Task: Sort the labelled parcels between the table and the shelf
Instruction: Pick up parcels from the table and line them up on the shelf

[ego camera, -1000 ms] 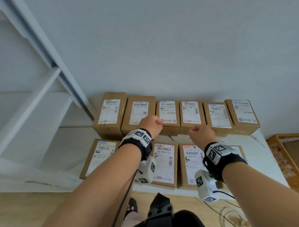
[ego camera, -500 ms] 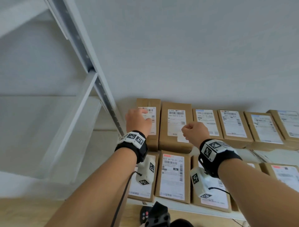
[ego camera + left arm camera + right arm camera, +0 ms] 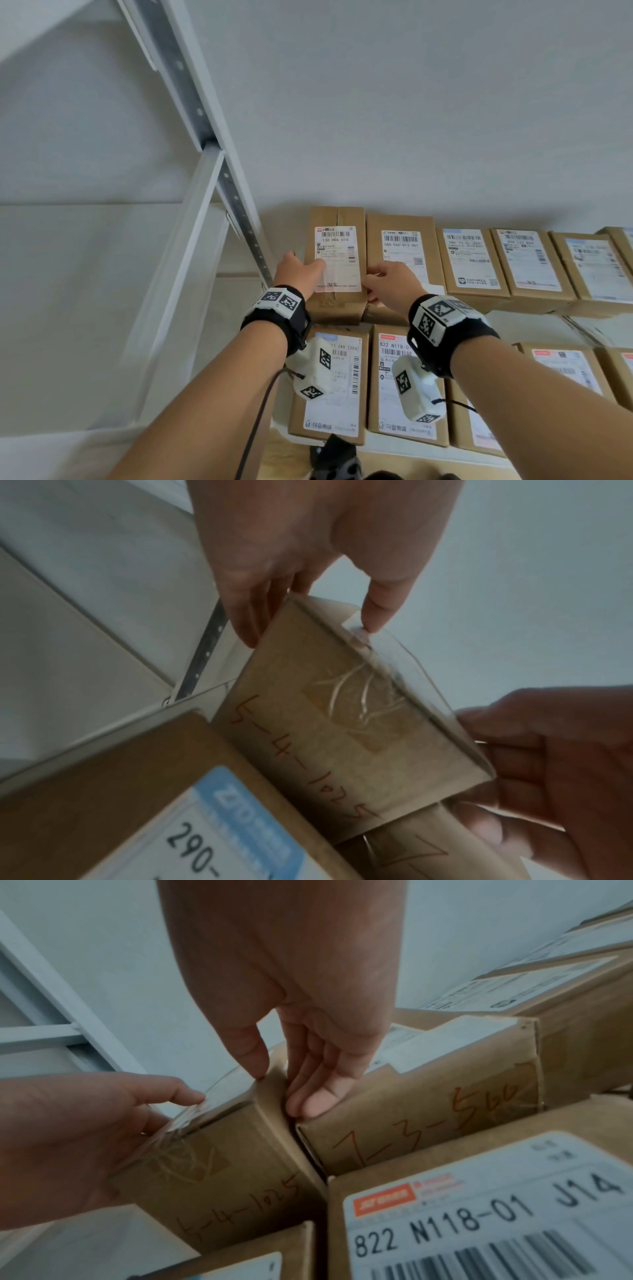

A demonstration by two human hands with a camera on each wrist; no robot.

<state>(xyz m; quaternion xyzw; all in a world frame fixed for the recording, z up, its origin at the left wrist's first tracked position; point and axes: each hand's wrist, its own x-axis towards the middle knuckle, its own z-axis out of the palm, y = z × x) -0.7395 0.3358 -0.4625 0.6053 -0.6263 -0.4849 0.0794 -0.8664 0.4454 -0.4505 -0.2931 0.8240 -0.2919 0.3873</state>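
Parcel (image 3: pixel 337 263) between left hand (image 3: pixel 298 275) and right hand (image 3: pixel 394 286), both gripping.

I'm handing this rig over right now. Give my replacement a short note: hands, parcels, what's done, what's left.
Left hand grips the left side of the 130 H06 010 parcel, back row, next to the shelf upright.
Right hand has its thumb on that parcel's top and its fingers in the gap beside the 060-060-013-001 parcel.
Done: two-handed hold taken; whether it has left the table cannot be told.
Left: lift it out, then sort the remaining parcels.
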